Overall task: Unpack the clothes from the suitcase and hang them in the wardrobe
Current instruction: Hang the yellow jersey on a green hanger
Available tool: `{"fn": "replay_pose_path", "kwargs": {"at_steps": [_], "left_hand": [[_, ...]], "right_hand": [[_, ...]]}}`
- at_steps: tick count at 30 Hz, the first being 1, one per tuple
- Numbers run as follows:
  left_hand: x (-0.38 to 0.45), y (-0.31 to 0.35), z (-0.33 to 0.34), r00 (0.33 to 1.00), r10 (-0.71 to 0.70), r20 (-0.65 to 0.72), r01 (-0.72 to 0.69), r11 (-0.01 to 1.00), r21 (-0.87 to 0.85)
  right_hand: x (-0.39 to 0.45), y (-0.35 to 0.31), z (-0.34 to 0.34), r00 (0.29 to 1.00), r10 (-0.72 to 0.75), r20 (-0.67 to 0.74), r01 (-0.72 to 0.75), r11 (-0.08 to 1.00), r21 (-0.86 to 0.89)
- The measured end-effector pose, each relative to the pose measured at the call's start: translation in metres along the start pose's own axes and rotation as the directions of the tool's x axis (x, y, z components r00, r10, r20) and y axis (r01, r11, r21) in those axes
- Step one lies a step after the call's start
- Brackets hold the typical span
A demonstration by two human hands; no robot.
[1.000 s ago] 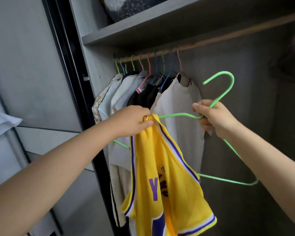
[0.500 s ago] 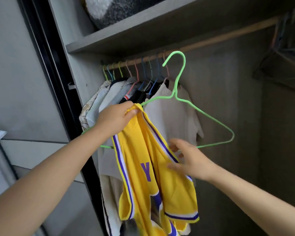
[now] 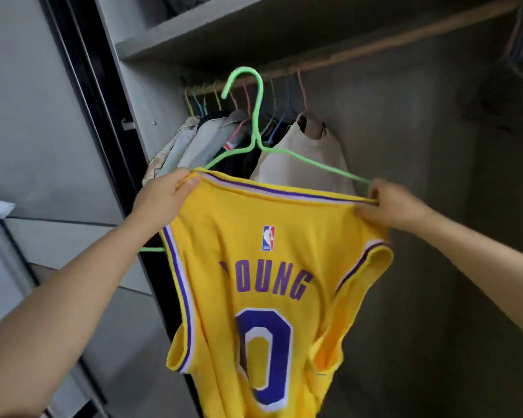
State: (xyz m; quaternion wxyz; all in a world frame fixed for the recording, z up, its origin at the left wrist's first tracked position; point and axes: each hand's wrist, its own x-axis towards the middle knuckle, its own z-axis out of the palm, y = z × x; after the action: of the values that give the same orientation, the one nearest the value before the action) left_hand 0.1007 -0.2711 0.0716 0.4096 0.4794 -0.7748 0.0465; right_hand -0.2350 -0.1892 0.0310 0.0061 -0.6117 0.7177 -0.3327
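Jersey: You hold a yellow basketball jersey (image 3: 254, 285) spread out in front of the open wardrobe (image 3: 151, 95), its back toward you. It has purple and white trim, a small league logo below the collar, purple letters reading "OUNG" with the first letter creased away, and a large purple 0.
Left hand: Your left hand (image 3: 160, 200) grips the jersey's left shoulder, thumb on top of the fabric and fingers curled behind it.
Right hand: Your right hand (image 3: 390, 206) pinches the right shoulder, where the collar edge meets the hanger's right arm. The hand is slightly blurred.
Hanger: A bright green hanger (image 3: 255, 137) stands upright behind the jersey's collar. Its hook points up, close in front of the rail, though you cannot tell whether it touches. Its two arms slope down toward your hands, and a stub of its lower bar shows left of the jersey, under your left wrist.
Rail: A wooden rail (image 3: 390, 45) runs under the grey shelf (image 3: 224, 28).
Hung clothes: Several garments (image 3: 299, 164) on coloured hangers are bunched at the rail's left end, just behind the jersey, a cream top nearest.
Far right: More clothing (image 3: 514, 79) hangs at the rail's right end, dark and indistinct.
Door: A grey sliding door (image 3: 27, 116) with a black frame stands at the left.
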Motion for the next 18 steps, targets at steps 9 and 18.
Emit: {"fn": "replay_pose_path", "kwargs": {"at_steps": [9,18], "left_hand": [[-0.012,-0.048,-0.003,0.982,-0.177,-0.061,0.161,0.963,-0.215],[0.012,0.019,0.009,0.997,-0.062,-0.040,0.058,0.995,-0.079]], "right_hand": [[0.010,0.053,-0.032,0.891,0.207,-0.405,-0.173,0.978,0.119],[-0.009,-0.066,0.040,0.885,-0.422,0.198,0.345,0.878,0.332]]}}
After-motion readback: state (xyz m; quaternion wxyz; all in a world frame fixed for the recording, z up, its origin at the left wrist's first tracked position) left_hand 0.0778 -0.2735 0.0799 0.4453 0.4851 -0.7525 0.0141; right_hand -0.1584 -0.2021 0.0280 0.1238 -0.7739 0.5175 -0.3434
